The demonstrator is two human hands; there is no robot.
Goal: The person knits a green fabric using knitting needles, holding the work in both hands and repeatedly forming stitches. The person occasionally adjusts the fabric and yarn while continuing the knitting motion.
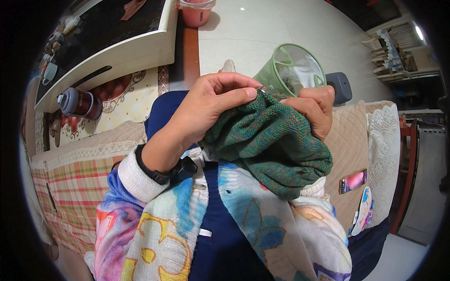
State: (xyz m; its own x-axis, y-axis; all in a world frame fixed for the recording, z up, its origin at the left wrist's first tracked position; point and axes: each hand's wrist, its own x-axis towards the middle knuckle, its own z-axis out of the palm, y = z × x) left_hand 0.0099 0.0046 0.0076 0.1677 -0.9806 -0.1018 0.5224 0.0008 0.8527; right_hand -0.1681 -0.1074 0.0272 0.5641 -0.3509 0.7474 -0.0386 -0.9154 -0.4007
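Bunched green multicoloured knitted fabric [267,144] hangs over my lap, between both hands. My left hand [214,102] pinches its top edge between thumb and forefinger. The tip of a thin metal needle [263,88] shows at that edge; most of it is hidden. At the right side of the same edge, my right hand [313,109] is curled closed against the knitting, with its fingertips partly hidden. Strands of yarn [277,95] run between the hands. Beyond them stands a light green bin [265,73] with yarn and clear plastic inside.
Left of my lap are a red and grey vacuum flask [82,103] and a white-edged table [133,49]. A phone [353,181] with a lit screen lies on the quilted sofa cover [346,140] at right. A pink bucket [197,14] stands on the floor.
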